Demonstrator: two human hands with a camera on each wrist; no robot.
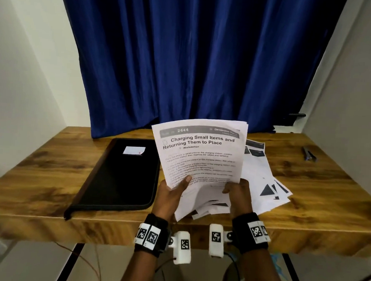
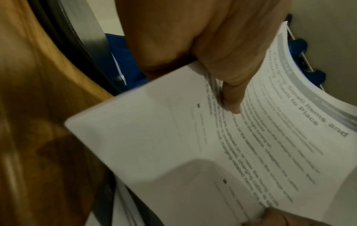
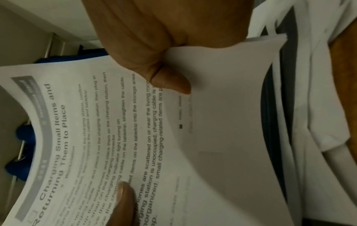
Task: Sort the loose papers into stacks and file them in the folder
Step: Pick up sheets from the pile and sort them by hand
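A blue curtain (image 1: pixel 197 55) hangs behind the wooden table (image 1: pixel 38 175). On the table's left side a black zip folder (image 1: pixel 118 175) lies flat and closed, a small white label (image 1: pixel 134 150) on its cover. Just right of it, loose papers (image 1: pixel 264 183) lie fanned out in a heap. Above that heap both hands hold up a sheaf of printed sheets (image 1: pixel 201 154), the top page headed "Charging Small Items and Returning Them to Place". The left hand (image 1: pixel 170 195) has its grip on the lower left edge, thumb across the print; the right hand (image 1: pixel 238 197) pinches the lower right corner. A small dark tool (image 1: pixel 308 154) lies far right.
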